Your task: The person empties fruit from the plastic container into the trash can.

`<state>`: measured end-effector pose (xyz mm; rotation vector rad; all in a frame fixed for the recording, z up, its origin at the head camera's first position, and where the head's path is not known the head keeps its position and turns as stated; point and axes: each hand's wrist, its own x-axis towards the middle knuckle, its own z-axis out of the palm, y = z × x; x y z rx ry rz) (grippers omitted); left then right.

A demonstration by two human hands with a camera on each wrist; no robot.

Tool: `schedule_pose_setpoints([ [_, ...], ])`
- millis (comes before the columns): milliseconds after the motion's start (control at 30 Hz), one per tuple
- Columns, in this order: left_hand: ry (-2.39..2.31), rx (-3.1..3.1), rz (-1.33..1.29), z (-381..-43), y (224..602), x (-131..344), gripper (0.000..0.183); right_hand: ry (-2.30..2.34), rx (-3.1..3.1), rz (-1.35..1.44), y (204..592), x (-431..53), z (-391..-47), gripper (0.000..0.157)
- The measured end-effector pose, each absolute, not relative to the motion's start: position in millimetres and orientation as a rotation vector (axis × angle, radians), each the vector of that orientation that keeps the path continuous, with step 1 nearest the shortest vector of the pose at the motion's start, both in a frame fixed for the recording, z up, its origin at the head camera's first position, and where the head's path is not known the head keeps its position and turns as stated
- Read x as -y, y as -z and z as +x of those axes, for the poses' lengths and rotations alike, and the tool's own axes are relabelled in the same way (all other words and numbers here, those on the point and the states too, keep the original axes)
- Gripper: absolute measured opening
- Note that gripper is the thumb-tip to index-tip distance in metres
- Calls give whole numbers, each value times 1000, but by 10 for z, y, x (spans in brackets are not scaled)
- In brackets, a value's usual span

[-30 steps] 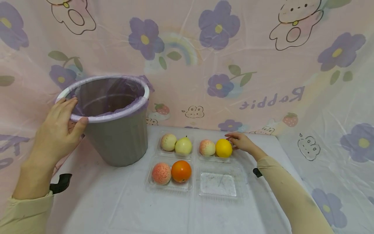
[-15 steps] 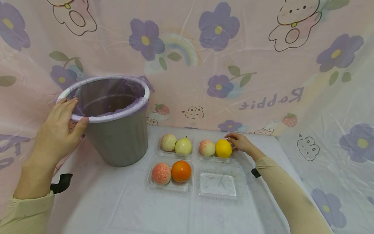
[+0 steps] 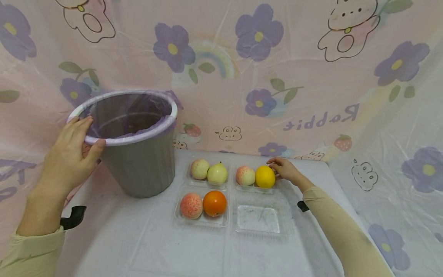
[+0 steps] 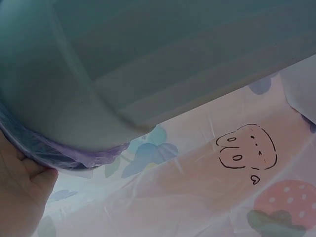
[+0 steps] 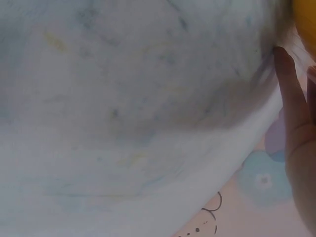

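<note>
My left hand grips the rim of a grey trash bin, thumb outside and fingers over the top. A thin purple bag lines the bin and folds over its rim. At the back right, my right hand holds the right end of a clear plastic box. In that box sit a pale pinkish peach and a round yellow fruit. The right wrist view shows the thumb at the box's edge, beside the yellow fruit; the other fingers are mostly hidden.
Left of that box, a second clear box holds a pale peach and a yellow-green pear. In front, another contains a pink peach and an orange. An empty clear box lies front right. A patterned curtain hangs behind.
</note>
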<state>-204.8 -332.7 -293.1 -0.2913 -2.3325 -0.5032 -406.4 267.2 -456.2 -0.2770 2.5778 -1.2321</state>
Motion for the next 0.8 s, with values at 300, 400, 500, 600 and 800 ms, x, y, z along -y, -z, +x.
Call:
schedule_pose_setpoints([
  [300, 502, 2328, -287, -2042, 2937, 3326, 60, 1318, -2526, -238, 4581, -2701, -4050, 31],
  [400, 503, 2335, -282, -2042, 2935, 3328, 60, 1338, -2524, -235, 4560, -2706, -4029, 32],
  [500, 504, 2340, -280, -2043, 2934, 3332, 60, 1360, -2520, -226, 4526, -2711, -3997, 34],
  [600, 506, 2343, -279, -2043, 2933, 3336, 60, 1378, -2507, -232, 4504, -2721, -3968, 37],
  [800, 502, 2347, -277, -2045, 2931, 3340, 59, 1423, -2496, -242, 4480, -2741, -3921, 41],
])
